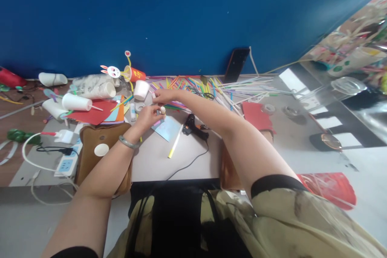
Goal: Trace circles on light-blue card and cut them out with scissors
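My left hand [146, 117], with a bangle at its wrist, pinches a small cream-coloured round piece [163, 110] between thumb and fingers. Just beyond it, my right hand [165, 96] reaches across with its fingers drawn together beside an upright white paper cup [141, 90]. What those fingers hold, if anything, is too small to make out. Below the hands lies a light blue sheet of paper [168, 128]. A white marker with a yellow tip [175, 144] rests along its right side, next to a black glue gun [195, 127].
Coloured pipe cleaners [187, 84] spread along the wall, where a phone [237, 64] leans. Stacked paper cups [101, 89] and red paper [93, 112] lie at left. A power strip [67, 163] with cables sits near a brown tray [87, 139]. The glue gun's cord crosses the table front.
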The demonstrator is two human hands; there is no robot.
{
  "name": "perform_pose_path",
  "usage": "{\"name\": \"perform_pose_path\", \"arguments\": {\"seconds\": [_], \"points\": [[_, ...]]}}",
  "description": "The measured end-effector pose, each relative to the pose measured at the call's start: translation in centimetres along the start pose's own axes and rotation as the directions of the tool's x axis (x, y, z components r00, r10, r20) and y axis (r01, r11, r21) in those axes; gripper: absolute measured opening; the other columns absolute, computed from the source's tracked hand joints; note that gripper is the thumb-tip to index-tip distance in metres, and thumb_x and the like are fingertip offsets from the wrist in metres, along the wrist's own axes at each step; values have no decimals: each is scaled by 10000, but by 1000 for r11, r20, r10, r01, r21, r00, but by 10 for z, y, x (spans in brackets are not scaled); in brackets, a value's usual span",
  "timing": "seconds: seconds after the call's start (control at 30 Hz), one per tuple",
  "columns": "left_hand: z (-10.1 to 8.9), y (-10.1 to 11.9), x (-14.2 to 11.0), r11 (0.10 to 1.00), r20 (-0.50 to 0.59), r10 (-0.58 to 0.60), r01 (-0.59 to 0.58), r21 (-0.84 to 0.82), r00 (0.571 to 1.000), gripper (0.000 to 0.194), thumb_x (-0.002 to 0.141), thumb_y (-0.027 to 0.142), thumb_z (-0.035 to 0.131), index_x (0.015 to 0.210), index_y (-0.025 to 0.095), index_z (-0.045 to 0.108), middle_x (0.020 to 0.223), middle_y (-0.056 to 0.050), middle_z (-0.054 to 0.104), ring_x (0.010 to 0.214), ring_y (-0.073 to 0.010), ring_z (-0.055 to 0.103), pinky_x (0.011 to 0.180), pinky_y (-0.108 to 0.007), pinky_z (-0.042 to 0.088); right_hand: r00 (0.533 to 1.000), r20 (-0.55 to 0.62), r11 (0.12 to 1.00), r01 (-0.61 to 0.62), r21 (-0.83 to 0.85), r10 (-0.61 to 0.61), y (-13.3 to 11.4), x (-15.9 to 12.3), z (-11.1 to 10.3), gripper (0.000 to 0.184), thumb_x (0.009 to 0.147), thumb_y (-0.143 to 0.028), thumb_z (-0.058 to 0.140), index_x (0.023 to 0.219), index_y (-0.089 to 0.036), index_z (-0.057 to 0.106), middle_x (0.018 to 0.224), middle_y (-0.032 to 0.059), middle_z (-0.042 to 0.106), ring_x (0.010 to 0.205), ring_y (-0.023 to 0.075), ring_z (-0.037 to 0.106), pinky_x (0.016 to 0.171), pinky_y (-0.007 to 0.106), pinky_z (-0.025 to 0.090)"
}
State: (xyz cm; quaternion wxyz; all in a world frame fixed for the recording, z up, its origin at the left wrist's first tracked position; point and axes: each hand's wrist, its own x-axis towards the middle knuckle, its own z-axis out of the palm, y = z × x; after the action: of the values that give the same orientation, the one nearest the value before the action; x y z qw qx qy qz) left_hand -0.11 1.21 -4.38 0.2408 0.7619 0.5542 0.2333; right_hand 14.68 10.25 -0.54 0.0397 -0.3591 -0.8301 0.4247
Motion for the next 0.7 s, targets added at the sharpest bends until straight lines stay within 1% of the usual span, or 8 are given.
{"name": "perform_pose_path", "arguments": {"seconds": [0.13,0.27,0.33,0.43,0.53,0.7], "points": [[-1,3,-1,1000,9,-13,13,-6,1000,146,695,322,752,750,187,741,473,55,435,496,-119,393,540,-275,281,1000,18,997,4,-73,-3,-3,2,-1,220,786,-130,535,568,-151,523,490,-35,504,498,84,412,489,204,336],[0,3,-1,999,30,-37,37,-6,999,148,701,322,757,769,192,741,472,62,429,493,-120,396,546,-275,287,999,12,997,50,-61,-49,-2,4,-1,181,769,-112,517,595,-149,551,498,-37,518,502,86,431,488,199,346],[1,1,0,999,19,-29,30,-13,999,154,702,335,761,771,199,738,476,63,428,499,-123,402,551,-273,295,999,-15,996,38,-85,-39,-1,3,-3,198,771,-130,520,578,-151,553,494,-32,522,500,90,439,487,205,347],[2,-1,0,1000,-2,-12,12,-16,1000,156,699,333,764,777,200,740,489,59,441,514,-127,413,562,-272,303,996,-78,989,-44,-142,33,2,-4,-7,242,792,-185,526,557,-145,568,506,-5,551,519,108,473,506,225,359],[2,-2,1,1000,14,-7,7,-22,1000,162,700,330,763,781,191,743,498,55,449,519,-126,410,564,-271,297,987,-144,983,-90,-162,66,8,-15,-10,254,809,-223,516,593,-129,609,546,15,595,561,124,509,545,233,379],[1,-1,-1,1000,28,-2,3,-27,1000,194,706,355,757,790,181,739,509,56,443,520,-118,399,561,-266,276,968,-239,991,-94,-93,69,26,-32,-3,280,835,-230,502,599,-126,612,529,4,583,545,113,518,557,218,387]]}}
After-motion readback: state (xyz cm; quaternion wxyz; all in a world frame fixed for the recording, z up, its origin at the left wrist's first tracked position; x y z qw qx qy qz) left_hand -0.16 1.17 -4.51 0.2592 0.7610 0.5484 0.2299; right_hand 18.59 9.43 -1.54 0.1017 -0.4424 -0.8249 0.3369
